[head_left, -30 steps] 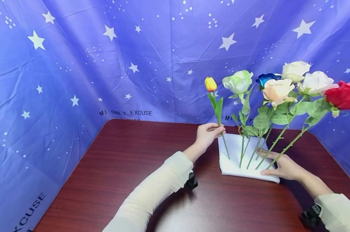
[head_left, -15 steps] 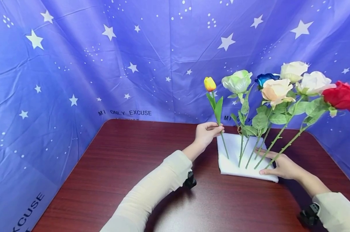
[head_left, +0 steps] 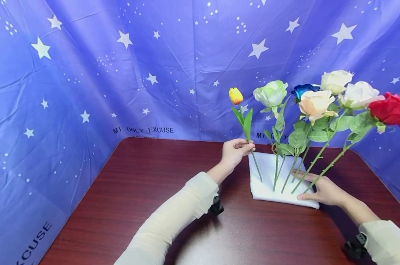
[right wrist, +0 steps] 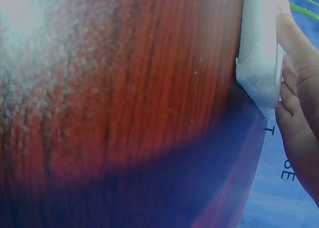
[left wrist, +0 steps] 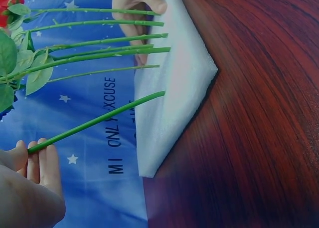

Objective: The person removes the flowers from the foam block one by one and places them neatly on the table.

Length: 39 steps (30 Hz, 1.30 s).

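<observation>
- Tulip (head_left: 236, 96) (yellow-orange), right of centre: stem base meeting the white foam block (head_left: 262, 191).
- Left hand (head_left: 233, 152), near centre: pinching the tulip's stem.
- Right hand (head_left: 327, 189), lower right: thumb and fingers spread, resting on the block below roses (head_left: 317, 103).

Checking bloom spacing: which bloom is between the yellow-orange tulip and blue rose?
The pale green rose stands between the yellow-orange tulip and blue rose, in head view.
</observation>
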Tool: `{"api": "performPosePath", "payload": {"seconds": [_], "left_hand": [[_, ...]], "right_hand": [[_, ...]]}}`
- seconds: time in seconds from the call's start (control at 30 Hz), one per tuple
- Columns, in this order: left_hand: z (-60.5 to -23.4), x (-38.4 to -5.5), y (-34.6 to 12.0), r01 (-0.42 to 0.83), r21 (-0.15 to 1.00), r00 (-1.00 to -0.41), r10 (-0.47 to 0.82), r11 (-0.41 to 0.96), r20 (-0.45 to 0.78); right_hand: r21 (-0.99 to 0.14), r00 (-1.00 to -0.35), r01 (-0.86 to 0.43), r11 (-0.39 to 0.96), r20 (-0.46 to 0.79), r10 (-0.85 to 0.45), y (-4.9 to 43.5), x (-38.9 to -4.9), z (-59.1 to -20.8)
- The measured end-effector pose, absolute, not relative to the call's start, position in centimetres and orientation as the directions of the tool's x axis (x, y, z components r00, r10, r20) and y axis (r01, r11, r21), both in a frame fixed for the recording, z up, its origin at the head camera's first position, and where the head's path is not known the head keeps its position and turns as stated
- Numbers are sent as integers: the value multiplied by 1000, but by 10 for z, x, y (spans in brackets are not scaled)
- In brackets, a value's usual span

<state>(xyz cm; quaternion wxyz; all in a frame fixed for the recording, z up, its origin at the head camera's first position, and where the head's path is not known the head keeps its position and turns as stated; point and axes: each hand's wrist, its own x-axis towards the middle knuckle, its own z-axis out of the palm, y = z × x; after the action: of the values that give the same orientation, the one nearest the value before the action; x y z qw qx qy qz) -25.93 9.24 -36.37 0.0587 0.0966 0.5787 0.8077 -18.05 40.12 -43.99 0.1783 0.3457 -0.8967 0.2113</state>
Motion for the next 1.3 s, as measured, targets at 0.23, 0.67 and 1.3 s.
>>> {"api": "performPosePath", "payload": {"seconds": [0.23, 0.67, 1.3], "left_hand": [[-364, -259, 89, 54, 960, -971, 209, -275, 114], [-366, -256, 83, 79, 945, -966, 208, -317, 151], [-361, -255, 71, 77, 943, -976, 169, -323, 137]], "right_hand": [[-259, -696, -698, 668, 465, -547, 402, -181, -440], [-238, -696, -695, 678, 457, -553, 401, -180, -437], [-250, -692, -701, 668, 465, -552, 400, -180, -438]]}}
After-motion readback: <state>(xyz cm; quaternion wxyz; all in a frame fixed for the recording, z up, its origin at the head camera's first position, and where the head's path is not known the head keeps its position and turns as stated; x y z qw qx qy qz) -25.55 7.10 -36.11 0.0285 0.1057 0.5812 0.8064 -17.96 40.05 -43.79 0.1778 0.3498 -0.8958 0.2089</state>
